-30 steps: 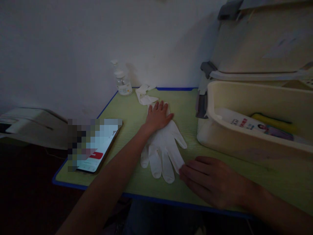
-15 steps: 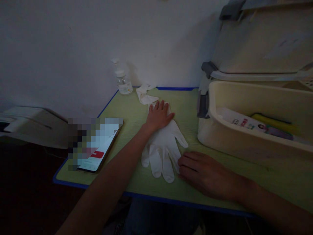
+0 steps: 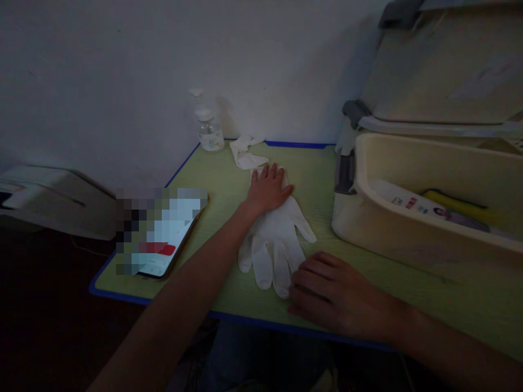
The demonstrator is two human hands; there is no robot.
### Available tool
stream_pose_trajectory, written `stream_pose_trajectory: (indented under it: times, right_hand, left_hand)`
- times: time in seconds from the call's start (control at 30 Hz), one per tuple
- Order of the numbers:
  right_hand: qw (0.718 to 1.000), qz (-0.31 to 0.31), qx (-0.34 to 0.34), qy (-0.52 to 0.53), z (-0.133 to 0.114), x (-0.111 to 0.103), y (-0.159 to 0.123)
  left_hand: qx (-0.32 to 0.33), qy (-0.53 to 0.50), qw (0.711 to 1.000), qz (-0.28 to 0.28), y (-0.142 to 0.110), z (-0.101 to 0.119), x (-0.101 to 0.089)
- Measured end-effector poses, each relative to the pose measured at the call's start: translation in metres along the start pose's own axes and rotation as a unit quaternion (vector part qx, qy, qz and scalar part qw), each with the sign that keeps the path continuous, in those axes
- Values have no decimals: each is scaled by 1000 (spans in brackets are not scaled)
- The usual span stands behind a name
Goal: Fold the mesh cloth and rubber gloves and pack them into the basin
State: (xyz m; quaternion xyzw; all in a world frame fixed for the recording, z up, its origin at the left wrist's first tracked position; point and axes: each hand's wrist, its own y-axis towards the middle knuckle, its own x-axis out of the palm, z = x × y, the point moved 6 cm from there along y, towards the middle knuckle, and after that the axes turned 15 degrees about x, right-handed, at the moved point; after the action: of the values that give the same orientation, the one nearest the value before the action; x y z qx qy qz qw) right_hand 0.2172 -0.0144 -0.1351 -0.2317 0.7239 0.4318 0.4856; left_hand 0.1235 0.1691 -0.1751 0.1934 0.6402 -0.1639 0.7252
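A white glove lies flat on the green table, its fingers toward me. My left hand rests palm down on the glove's cuff end, fingers stretched out. At the near end, my right hand has its fingers bent and closed over the tips of the glove's fingers on the right side. Its thumb and the glove part beneath it are mostly hidden. Just beyond the cuff lies a second, crumpled white glove.
A phone with a lit, partly pixelated screen lies at the left. A pump bottle stands by the wall. On the right, an open cream bin holds a printed package and something yellow. A white object is far left.
My right hand has shifted from the tip of one glove finger leftward toward the neighbouring one. My left hand stays on the cuff. The view has tilted slightly.
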Motion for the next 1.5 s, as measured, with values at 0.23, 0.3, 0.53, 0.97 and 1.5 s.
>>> stream_pose_trajectory:
  times: [0.23,0.3,0.53,0.97,1.5]
  right_hand:
    - [999,-34,-19,7,-4,12,1]
    - [999,-28,-19,12,-5,11,2]
    - [994,-89,-19,61,-4,17,3]
    - [989,-121,-33,80,-5,18,4]
    - [971,-205,117,35,-5,28,35]
  left_hand:
    - [-1,-4,1000,-2,-1,0,0]
    - [0,-5,1000,1,0,0,0]
    - [-4,-2,1000,2,0,0,0]
    - [-2,-7,1000,5,-1,0,-1]
    - [0,-9,1000,5,-1,1,-1]
